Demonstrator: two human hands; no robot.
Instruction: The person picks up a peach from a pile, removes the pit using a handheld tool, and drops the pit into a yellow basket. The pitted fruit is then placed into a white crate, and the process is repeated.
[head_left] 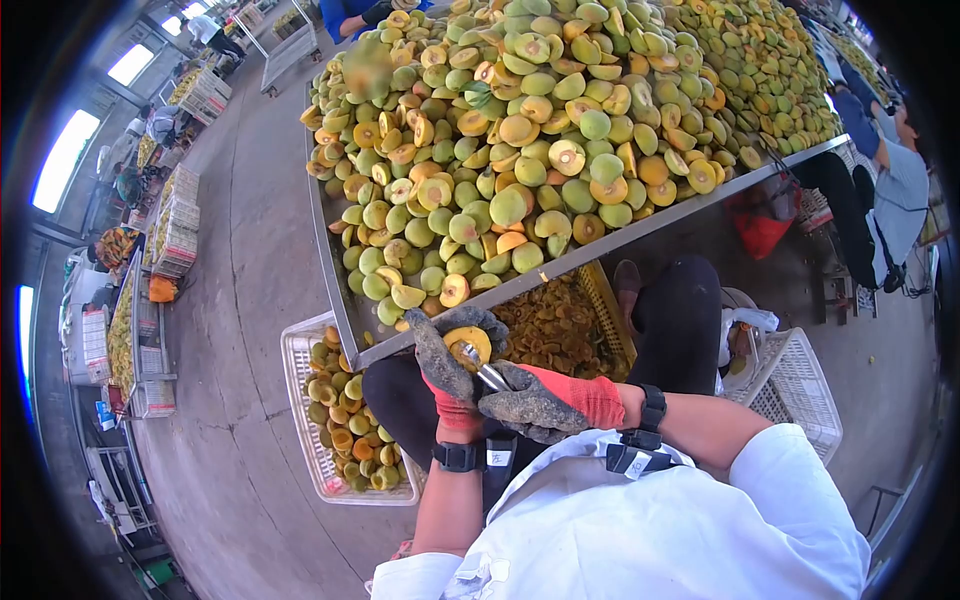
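My left hand [438, 366], in a grey-coated red work glove, is closed around a halved peach [477, 340] with its orange cut face turned up. My right hand [550, 402], gloved the same way, grips a metal pitting spoon [491, 377]; the spoon's tip lies at the middle of the cut face. Just beyond both hands, a heap of green-yellow peach halves [510, 205] covers a metal-edged table [570, 255], many showing their pits or pit hollows.
A white crate [297, 400] of peach halves stands on the floor at my left. Below the table edge sits a yellow crate [612, 320] with brownish scraps. Another white crate [800, 390] is at my right. People work at the far left, top and right.
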